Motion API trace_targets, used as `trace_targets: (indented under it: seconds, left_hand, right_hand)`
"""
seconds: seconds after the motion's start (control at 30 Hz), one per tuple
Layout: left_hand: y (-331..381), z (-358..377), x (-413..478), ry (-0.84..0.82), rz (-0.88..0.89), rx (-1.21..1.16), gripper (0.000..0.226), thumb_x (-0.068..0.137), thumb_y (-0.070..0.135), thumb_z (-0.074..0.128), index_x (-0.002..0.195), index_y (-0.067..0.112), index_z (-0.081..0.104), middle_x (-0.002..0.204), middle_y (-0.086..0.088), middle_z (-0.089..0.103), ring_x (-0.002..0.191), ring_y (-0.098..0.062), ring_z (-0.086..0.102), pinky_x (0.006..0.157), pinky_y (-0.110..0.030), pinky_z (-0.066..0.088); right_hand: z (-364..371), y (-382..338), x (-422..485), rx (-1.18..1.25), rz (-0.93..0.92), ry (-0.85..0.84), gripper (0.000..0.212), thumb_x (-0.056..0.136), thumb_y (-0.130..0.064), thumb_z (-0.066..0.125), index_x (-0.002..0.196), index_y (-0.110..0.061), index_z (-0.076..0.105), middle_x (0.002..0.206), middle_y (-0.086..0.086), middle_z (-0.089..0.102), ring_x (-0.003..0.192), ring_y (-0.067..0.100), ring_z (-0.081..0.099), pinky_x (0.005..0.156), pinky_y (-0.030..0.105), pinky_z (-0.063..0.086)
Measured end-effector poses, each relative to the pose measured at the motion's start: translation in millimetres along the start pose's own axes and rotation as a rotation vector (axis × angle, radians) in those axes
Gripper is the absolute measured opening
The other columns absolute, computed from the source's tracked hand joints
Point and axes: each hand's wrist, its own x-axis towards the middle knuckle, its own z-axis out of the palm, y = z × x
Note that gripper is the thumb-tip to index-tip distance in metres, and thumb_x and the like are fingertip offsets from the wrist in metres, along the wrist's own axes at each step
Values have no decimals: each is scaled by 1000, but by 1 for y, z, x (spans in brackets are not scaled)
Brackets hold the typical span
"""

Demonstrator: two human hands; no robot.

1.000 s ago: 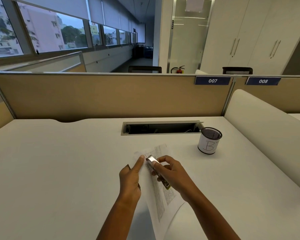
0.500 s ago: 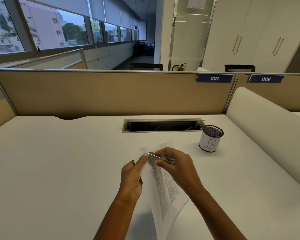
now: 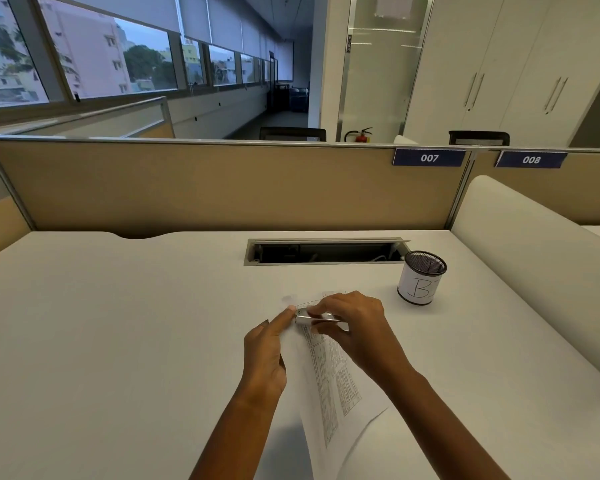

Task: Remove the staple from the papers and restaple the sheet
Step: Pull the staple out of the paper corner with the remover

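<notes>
Now right hand [image 3: 352,323] grips stapler [image 3: 309,318]; left hand [image 3: 265,355] pins papers [image 3: 329,379].

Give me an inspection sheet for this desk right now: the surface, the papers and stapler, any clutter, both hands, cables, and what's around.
Surface: white desk, bare apart from the items below.
Job's things: printed papers lie on the desk and run off its near edge; a small metal stapler sits at their far corner.
Clutter: mesh pen cup marked B, standing apart to the right.
Hands: left hand pins the papers, forefinger by the stapler's tip; right hand grips the stapler.
Cables: open cable slot in the desk, contents too dark to tell.
Surroundings: tan partition with 007 and 008 tags, windows, cabinets, fire extinguisher.
</notes>
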Motion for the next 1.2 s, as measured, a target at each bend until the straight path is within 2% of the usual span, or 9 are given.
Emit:
trace_targets:
  seconds: [0.13, 0.27, 0.33, 0.43, 0.53, 0.63, 0.8, 0.9, 1.2]
  left_hand:
    - [0, 2, 0, 8, 20, 40, 10, 80, 18, 62, 71, 13, 64, 76, -9, 62, 84, -34, 57, 86, -46, 47]
    - [-2, 0, 4, -16, -19, -19, 10, 82, 18, 60, 73, 14, 62, 74, -8, 64, 66, -25, 60, 51, -29, 54]
    - [-2, -2, 5, -27, -43, -53, 10, 81, 16, 60, 72, 14, 63, 67, -6, 67, 62, -23, 61, 42, -24, 55]
    - [-2, -3, 5, -64, -72, -66, 10, 81, 15, 60, 71, 14, 64, 52, 1, 71, 55, -19, 65, 46, -27, 56]
    - [-2, -2, 4, -109, -89, -70, 10, 81, 15, 60, 73, 12, 64, 53, -1, 71, 50, -16, 67, 49, -28, 56]
    - [-4, 0, 3, -119, -84, -59, 12, 81, 16, 60, 71, 10, 64, 48, 1, 70, 46, -13, 66, 52, -27, 55]
    - [-9, 3, 2, -68, -56, -53, 12, 80, 14, 61, 69, 11, 63, 51, -2, 70, 48, -17, 66, 43, -20, 55]
    - [-10, 4, 0, -27, -26, -35, 11, 80, 16, 62, 69, 13, 63, 67, -8, 65, 61, -22, 62, 42, -20, 54]
    - [-11, 7, -4, -8, 44, -55, 11, 80, 17, 61, 70, 21, 63, 68, -2, 67, 65, -21, 62, 43, -20, 55]
  right_hand:
    - [5, 1, -3, -51, -86, -14, 23, 79, -25, 68, 102, -24, 69, 108, -4, 71, 104, 16, 59, 93, 34, 34]
    - [4, 3, -7, 128, 17, 11, 22, 79, -22, 69, 101, -23, 70, 104, -3, 72, 95, 10, 59, 90, 37, 45]
    - [1, 5, -8, 243, 100, 30, 21, 79, -18, 69, 99, -22, 70, 98, -7, 71, 90, 7, 60, 86, 31, 48]
    - [-6, 7, -7, 372, 206, -1, 21, 79, -17, 69, 100, -17, 70, 94, -7, 69, 89, 9, 63, 77, 18, 48]
    - [-12, 7, -3, 429, 251, -47, 19, 81, -17, 68, 100, -16, 70, 91, -6, 70, 86, 8, 64, 75, 14, 48]
    - [-15, 4, 0, 401, 261, -78, 19, 81, -20, 68, 99, -17, 71, 90, -6, 70, 84, 6, 64, 77, 20, 50]
    - [-16, 1, 2, 305, 314, -79, 20, 81, -26, 66, 99, -20, 71, 99, 1, 73, 90, 14, 63, 83, 34, 50]
    - [-17, 0, 2, 262, 337, -83, 21, 81, -29, 65, 100, -20, 71, 101, 3, 72, 86, 13, 60, 79, 32, 48]
    - [-17, -5, 3, 282, 361, -69, 22, 83, -27, 64, 102, -17, 70, 103, 7, 71, 86, 15, 59, 75, 28, 43]
